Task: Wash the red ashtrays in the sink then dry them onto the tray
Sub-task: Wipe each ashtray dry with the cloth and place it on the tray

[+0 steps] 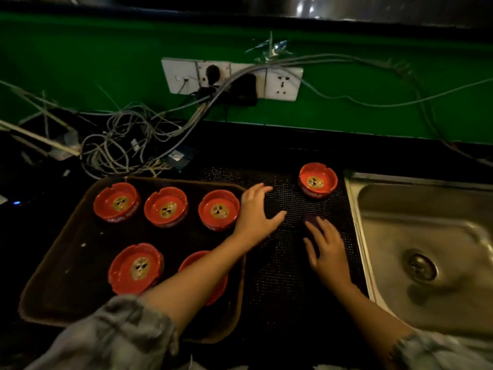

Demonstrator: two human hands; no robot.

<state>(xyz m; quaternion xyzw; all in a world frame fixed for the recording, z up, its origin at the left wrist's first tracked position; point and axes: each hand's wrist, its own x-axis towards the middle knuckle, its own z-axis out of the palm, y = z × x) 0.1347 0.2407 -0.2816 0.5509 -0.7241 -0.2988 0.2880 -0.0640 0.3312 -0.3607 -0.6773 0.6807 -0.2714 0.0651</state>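
Several red ashtrays with a skull picture sit on a dark brown tray (53,276) at the left; one of them (218,209) is at the tray's far right corner, another (205,279) is half hidden under my left forearm. One more red ashtray (318,180) stands alone on the black mesh mat (280,276), close to the steel sink (426,236). My left hand (256,212) hovers with spread fingers over the mat beside the tray's edge, holding nothing. My right hand (324,252) lies flat on the mat, its fingertips on a small dark purple object (310,218).
A tangle of grey cables (128,140) lies behind the tray under a white wall socket strip (232,78) on the green wall. The sink has a round drain (419,265). The light is dim.
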